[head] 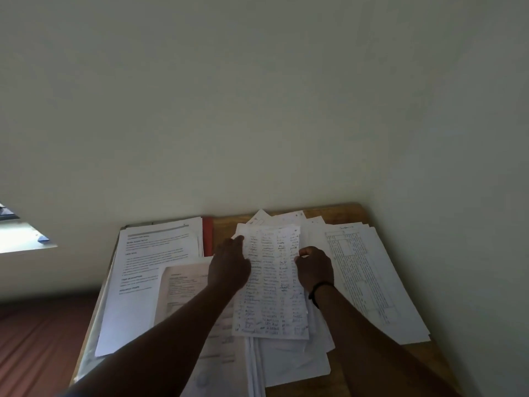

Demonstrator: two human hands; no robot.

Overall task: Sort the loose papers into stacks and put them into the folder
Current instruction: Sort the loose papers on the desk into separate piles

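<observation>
Left hand [229, 266] presses flat, right hand [314, 267] pinches white handwritten list sheet [272, 282]; lift it whole, square edges before stacking beside right hand.

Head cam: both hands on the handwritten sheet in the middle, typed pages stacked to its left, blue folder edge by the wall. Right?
Not quite: the folder edge by the wall is red, not blue, as the head view shows. The rest holds: the left hand and right hand are on the handwritten sheet in the middle, with typed pages stacked to its left.

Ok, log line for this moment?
left hand: on handwritten sheet | right hand: pinching its edge | red folder: behind
</observation>
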